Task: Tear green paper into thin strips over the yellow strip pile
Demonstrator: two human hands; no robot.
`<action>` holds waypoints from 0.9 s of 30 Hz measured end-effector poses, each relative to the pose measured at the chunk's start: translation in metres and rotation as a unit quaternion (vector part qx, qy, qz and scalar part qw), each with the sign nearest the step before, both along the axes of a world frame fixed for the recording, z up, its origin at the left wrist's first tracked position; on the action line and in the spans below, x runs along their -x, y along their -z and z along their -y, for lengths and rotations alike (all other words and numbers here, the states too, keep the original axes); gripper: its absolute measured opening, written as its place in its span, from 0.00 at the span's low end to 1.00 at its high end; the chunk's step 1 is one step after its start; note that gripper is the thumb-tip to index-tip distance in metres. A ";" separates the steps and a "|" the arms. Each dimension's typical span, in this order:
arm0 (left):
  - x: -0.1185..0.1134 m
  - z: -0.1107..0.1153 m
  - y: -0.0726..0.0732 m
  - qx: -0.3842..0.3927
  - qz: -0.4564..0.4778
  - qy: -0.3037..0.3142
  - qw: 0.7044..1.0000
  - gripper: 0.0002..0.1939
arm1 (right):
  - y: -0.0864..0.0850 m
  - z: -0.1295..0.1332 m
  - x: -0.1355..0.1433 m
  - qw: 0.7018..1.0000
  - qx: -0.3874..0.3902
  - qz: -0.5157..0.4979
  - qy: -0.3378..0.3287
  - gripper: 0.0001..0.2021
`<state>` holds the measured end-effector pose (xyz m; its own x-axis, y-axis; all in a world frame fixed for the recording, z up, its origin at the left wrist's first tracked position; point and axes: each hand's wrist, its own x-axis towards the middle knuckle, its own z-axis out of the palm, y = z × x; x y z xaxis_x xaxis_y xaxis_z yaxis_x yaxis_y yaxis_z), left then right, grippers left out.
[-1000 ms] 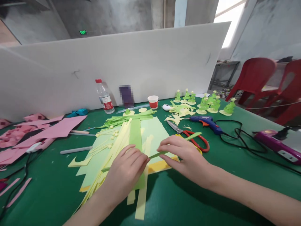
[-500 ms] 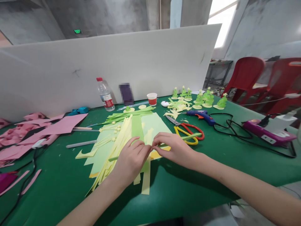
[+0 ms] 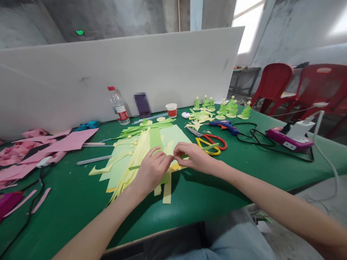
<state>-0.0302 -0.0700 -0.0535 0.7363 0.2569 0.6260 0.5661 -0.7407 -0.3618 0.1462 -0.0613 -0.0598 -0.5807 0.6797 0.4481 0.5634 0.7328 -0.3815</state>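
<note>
My left hand (image 3: 155, 165) and my right hand (image 3: 192, 156) meet fingertip to fingertip above the paper pile. Both are closed in a pinch on a narrow green paper strip (image 3: 210, 147), whose ends stick out past either hand; its middle is hidden by my fingers. Beneath them lie pale green sheets (image 3: 179, 135), a wider green strip (image 3: 155, 137) and a bundle of pale yellow strips (image 3: 141, 144). Just beyond my right hand rest scissors (image 3: 199, 134) with one red and one yellow handle loop.
Behind stand a water bottle (image 3: 119, 108), a paper cup (image 3: 171, 110) and several small green paper trees (image 3: 232, 108). A blue glue gun (image 3: 224, 126) and a purple power strip (image 3: 290, 139) lie right. Pink paper (image 3: 70, 141) covers the left. A white board (image 3: 151, 68) closes off the back.
The view has shifted, so the table's front edge and my lap now show more. My hands keep the same pinch on the strip, with little change in their pose.
</note>
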 end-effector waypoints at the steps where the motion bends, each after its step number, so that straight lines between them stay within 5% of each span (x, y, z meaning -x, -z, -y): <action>1: 0.000 0.000 -0.001 -0.002 -0.004 -0.001 1.000 0.14 | -0.001 -0.001 -0.001 1.000 -0.002 0.008 -0.001 0.11; 17: 0.015 -0.006 -0.013 -0.012 0.016 -0.045 0.999 0.15 | -0.005 -0.021 -0.077 0.991 -0.095 0.052 0.073 0.10; 27: 0.014 -0.006 -0.012 -0.003 0.016 -0.037 0.999 0.17 | 0.001 -0.021 -0.132 0.973 -0.116 0.050 0.194 0.10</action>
<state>-0.0439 -0.0635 -0.0414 0.6944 0.3058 0.6513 0.6311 -0.6936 -0.3472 0.2786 -0.0398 -0.0610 -0.3495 0.7433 0.5704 0.8407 0.5175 -0.1593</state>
